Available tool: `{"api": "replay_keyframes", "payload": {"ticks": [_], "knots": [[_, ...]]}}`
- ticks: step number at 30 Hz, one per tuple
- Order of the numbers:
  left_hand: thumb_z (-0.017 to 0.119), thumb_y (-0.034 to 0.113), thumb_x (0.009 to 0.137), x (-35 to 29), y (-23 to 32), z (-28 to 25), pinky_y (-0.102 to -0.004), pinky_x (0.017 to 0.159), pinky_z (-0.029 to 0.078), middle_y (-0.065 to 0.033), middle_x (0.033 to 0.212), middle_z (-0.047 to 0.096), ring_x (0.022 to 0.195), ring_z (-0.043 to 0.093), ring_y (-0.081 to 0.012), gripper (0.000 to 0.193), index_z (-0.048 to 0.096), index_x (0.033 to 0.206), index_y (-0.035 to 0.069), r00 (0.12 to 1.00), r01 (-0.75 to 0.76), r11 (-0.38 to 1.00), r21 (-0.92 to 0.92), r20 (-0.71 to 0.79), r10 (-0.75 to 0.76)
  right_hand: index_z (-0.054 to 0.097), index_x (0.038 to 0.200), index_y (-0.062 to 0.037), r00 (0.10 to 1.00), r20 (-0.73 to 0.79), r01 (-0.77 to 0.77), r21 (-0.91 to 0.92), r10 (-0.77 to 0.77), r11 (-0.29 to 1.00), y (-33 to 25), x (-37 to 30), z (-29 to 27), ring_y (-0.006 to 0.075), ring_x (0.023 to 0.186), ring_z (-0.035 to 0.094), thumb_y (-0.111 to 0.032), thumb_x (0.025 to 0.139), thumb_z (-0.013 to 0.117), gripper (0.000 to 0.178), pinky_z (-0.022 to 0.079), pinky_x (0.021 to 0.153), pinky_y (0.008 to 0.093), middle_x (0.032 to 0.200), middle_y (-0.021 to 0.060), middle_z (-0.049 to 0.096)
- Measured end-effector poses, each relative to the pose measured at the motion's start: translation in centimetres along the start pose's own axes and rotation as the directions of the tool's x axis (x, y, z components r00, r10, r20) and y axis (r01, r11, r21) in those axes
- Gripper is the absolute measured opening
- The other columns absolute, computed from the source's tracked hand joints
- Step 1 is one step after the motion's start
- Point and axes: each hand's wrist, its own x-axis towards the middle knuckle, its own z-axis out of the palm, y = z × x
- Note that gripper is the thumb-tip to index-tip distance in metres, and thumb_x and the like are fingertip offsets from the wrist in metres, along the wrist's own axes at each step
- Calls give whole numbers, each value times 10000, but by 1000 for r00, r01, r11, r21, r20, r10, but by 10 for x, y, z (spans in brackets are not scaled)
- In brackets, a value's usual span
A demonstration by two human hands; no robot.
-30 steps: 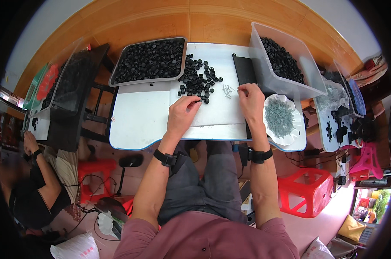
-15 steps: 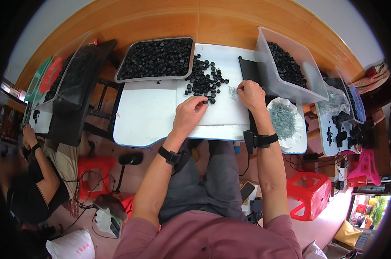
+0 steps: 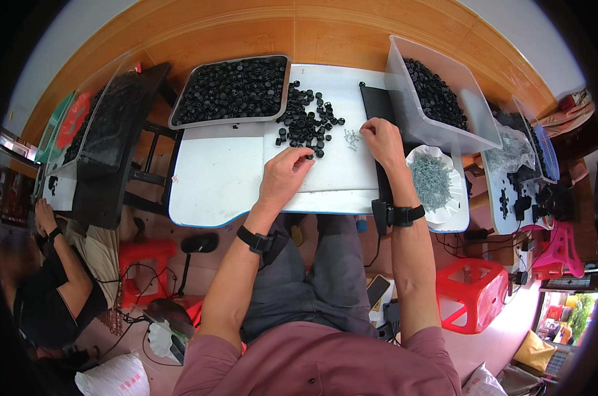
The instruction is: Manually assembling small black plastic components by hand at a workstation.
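My left hand point(image 3: 285, 175) is closed in a pinch at the near edge of a loose pile of small round black plastic caps point(image 3: 303, 125). One black cap shows at its fingertips. My right hand point(image 3: 382, 141) is closed too, its thumb and fingers pressed together beside a small scatter of silvery screws point(image 3: 351, 138). Whatever it pinches is too small to make out. Both hands are over the white tabletop point(image 3: 213, 175), apart from each other, the caps and screws lying between and beyond them.
A metal tray point(image 3: 285, 105) full of black caps stands at back left. At right are a clear plastic bin point(image 3: 404, 109) of black parts, a black strip point(image 3: 378, 105) and a white fluted dish point(image 3: 458, 188) of screws. A co-worker's hand point(image 3: 46, 218) is at far left.
The whole view has shifted slightly. Both hands keep nearly the same places and stay closed; the caps and screws look about the same.
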Motion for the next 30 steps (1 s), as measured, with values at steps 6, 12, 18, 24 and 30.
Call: {"api": "replay_keyframes", "payload": {"ticks": [6,12,18,24,30], "knots": [[780,31,856,-1,2,-1,-300,691,584,-93,887,713,776,717,-201,204,729,1053,35,998,-62,998,11,17,62,725,922,-26,995,52,96,-189,-87,977,-10,-5,1,379,941,697,-98,876,652,113,544,829,488,961,182,718],[783,18,848,-1,5,-1,-284,706,572,-82,900,738,772,709,-175,200,748,1045,26,999,-50,998,-24,-8,50,674,1017,-17,976,-190,99,-52,-107,994,-5,-11,14,310,853,708,-58,927,639,105,552,762,412,979,150,719],[770,32,866,0,0,-1,-304,688,579,-99,905,727,787,723,-203,219,732,1081,41,999,-22,998,-59,24,24,725,1027,-9,995,-91,38,667,31,744,-46,-45,35,95,673,635,-2,938,665,108,502,613,265,842,55,712],[794,38,856,-2,1,-1,-280,714,588,-92,943,774,798,747,-169,242,743,1092,23,997,77,993,-85,37,-74,740,1010,20,993,53,-96,878,103,469,-76,-74,55,53,655,602,-13,908,734,108,461,565,209,845,20,713],[788,42,866,-4,-1,0,-291,785,611,-103,971,786,877,774,-186,230,742,1091,21,990,137,986,-95,44,-133,749,989,11,997,-10,-37,823,80,567,-68,-73,64,31,636,538,-34,891,761,109,436,556,205,817,5,696]]}}
